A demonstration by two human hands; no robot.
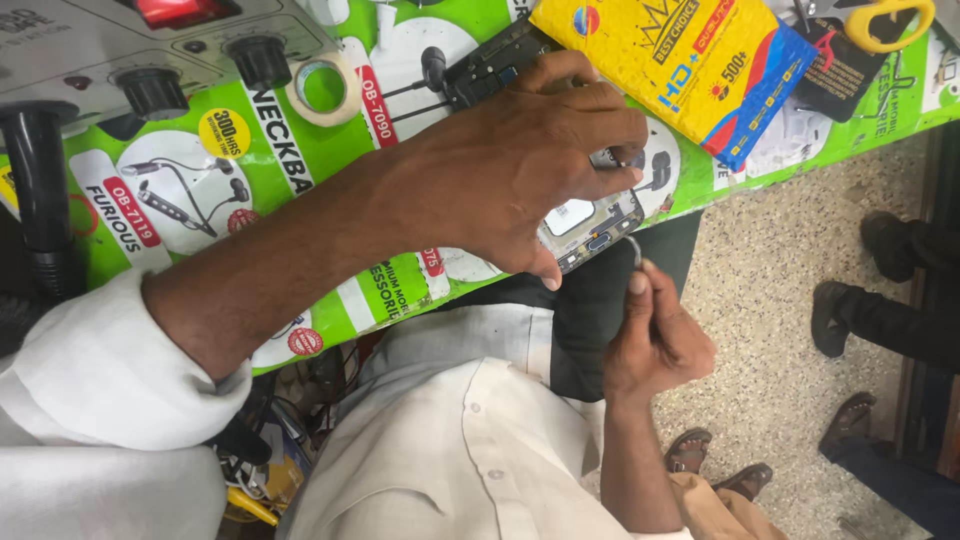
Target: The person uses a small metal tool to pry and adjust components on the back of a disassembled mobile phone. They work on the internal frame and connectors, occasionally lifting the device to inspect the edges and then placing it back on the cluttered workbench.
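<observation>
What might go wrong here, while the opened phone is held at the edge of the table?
1. The opened phone lies at the table edge, pinned only by the left hand; it may slip to the floor.
2. The right hand brings a thin metal tool to the bare circuitry; a slip might scratch it.
3. Any small part freed here would likely fall off the edge.

Left arm enters from lower left of frame, white sleeve pushed up to elbow, bare forearm running diagonally toward upper centre. Left hand (520, 160) palm down, fingers spread and curled, thumb tip pointing down at centre, pressing flat. Right forearm rises from bottom centre, near vertical. Right hand (655, 335) in loose fist at centre right, thumb and forefinger pinched together, pointing up.
</observation>
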